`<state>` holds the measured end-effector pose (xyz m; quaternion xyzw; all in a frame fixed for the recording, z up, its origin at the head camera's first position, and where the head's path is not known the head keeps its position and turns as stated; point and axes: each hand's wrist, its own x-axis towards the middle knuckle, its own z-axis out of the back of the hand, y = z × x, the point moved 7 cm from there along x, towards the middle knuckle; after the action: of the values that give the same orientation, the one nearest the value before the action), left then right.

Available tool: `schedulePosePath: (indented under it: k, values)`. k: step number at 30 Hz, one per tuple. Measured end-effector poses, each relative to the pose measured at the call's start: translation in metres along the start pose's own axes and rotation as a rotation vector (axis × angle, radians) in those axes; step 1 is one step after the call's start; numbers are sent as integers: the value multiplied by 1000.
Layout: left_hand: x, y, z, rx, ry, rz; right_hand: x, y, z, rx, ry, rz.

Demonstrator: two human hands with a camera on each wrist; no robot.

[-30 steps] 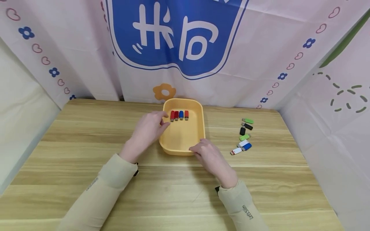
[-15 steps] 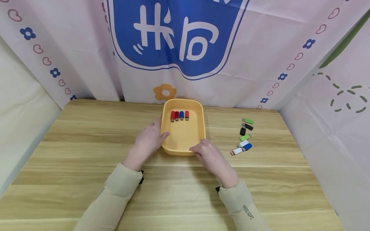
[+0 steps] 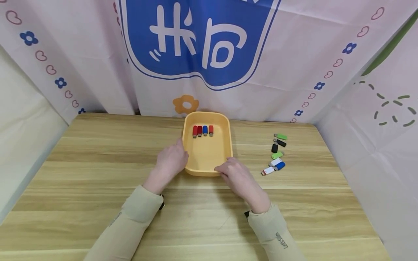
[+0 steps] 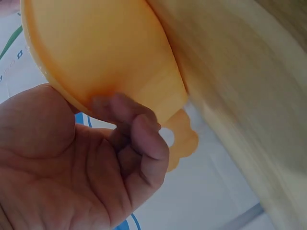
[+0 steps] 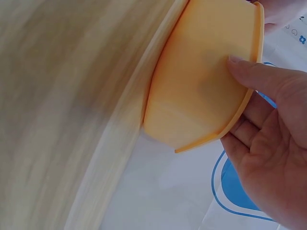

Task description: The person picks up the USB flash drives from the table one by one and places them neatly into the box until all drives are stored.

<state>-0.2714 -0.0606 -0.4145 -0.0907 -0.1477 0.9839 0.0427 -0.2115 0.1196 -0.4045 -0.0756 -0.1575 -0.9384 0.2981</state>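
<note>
A yellow plastic tray (image 3: 209,156) stands on the wooden table, with red and blue USB flash drives (image 3: 205,130) lined up side by side inside near its far end. My left hand (image 3: 171,159) is at the tray's left wall. In the left wrist view its fingers (image 4: 144,139) curl against the outer wall, and the thumb passes behind the rim, its tip hidden. At the near right corner my right hand (image 3: 236,177) grips the rim; the right wrist view shows the thumb (image 5: 254,74) on the outer wall and the other fingers over the rim, partly hidden.
Right of the tray lies a loose column of USB flash drives: green (image 3: 281,136), black (image 3: 275,148), white (image 3: 268,170) and blue (image 3: 279,166) among them. A printed white cloth (image 3: 261,98) hangs right behind the tray and the table's back edge.
My left hand has drawn back from over the tray's left rim, toward me, and its fingers have curled at the outer wall. The right hand and the flash drives have stayed in place.
</note>
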Motion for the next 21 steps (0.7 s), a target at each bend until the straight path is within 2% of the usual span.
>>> schedulePosePath:
  k: [6,16,21]
  values:
    - [1,-1,-3,26,13,2,0,-1,0,4,15,-17]
    - [1,-2,-3,21,-46,-4,-2,-2,7,29,5,11]
    - [0,-1,-3,3,-43,15,-6,-12,19,86,7,-69]
